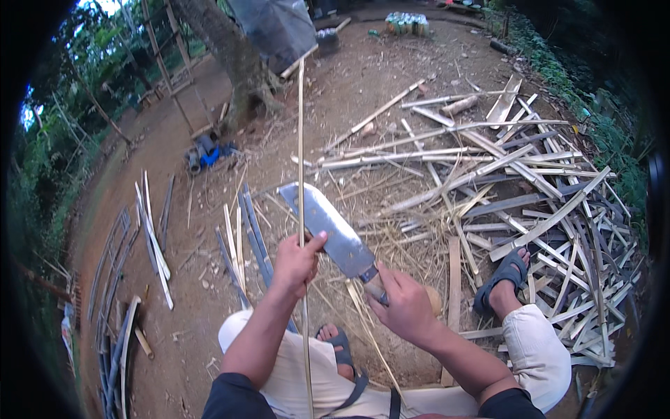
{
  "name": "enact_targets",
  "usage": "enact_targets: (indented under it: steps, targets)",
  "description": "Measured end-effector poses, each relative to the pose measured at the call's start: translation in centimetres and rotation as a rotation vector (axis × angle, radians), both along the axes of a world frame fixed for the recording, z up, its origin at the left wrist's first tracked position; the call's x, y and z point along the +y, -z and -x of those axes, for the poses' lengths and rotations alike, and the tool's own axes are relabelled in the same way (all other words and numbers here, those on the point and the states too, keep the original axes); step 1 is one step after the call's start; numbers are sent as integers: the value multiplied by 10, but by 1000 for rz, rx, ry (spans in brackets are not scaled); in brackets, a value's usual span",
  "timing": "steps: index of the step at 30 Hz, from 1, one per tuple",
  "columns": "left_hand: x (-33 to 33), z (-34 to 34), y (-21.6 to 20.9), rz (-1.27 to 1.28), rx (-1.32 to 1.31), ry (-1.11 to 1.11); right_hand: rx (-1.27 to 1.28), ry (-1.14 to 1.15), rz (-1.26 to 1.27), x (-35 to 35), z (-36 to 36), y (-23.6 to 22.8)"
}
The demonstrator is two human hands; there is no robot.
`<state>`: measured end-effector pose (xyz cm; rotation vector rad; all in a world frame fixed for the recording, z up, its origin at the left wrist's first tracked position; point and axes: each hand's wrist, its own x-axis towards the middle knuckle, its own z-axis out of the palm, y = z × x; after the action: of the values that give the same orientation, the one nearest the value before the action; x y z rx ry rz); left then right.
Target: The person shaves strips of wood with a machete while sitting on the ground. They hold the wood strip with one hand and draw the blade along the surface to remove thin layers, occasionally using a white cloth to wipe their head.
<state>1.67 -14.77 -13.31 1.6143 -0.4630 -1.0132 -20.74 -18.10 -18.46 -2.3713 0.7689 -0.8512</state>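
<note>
My left hand (294,265) is closed round a long, thin bamboo strip (301,133), which stands nearly upright in the view and runs from beside my lap to far ahead of me. In my right hand (408,304) is the handle of a machete (333,234) with a broad, shiny blade. The blade points up and left, its far end close beside or against the strip; I cannot tell whether they touch. Just behind my right hand, a rounded piece of wood (435,300) shows in part.
A large heap of split bamboo (558,230) lies at the right, around my sandalled foot (504,279). Shavings (391,244) cover the ground ahead. More bamboo lengths (118,349) lie at the left. A tree trunk (234,56) and bottles (407,24) stand farther off.
</note>
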Motion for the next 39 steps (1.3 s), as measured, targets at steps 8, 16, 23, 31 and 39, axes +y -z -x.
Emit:
enact_targets:
  steps: [8,16,23,31,39]
  targets:
    - [12,-14,0,80,48,4,189,143,194,4,3,-5]
    - [16,-21,-8,75,-22,-52,106,107,179,6,-2,-12]
    - [21,-21,-14,111,-16,-74,73,58,9,13,-15,7]
    - [21,-15,-10,153,-83,-25,118,47,75,12,-17,-24]
    - [12,9,-20,239,-31,92,237,85,-297,1,-40,-40]
